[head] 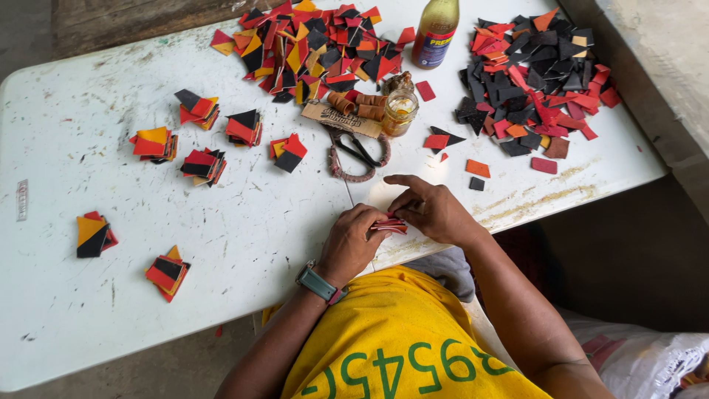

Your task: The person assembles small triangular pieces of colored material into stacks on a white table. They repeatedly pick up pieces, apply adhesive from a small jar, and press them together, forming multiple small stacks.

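From my feed: left hand [353, 240] and right hand [428, 210] both have their grip clamped on a small stack of red pieces [389, 224], held at the near edge of the white surface [244, 222]. Risks as I judge them: the stack fans out and a piece drops off the edge; a sleeve swing could tip the glue jar [399, 111] beside the scissors [358, 151].

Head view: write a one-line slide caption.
Both hands, left hand and right hand, pinch a stack of red pieces at the white table edge.
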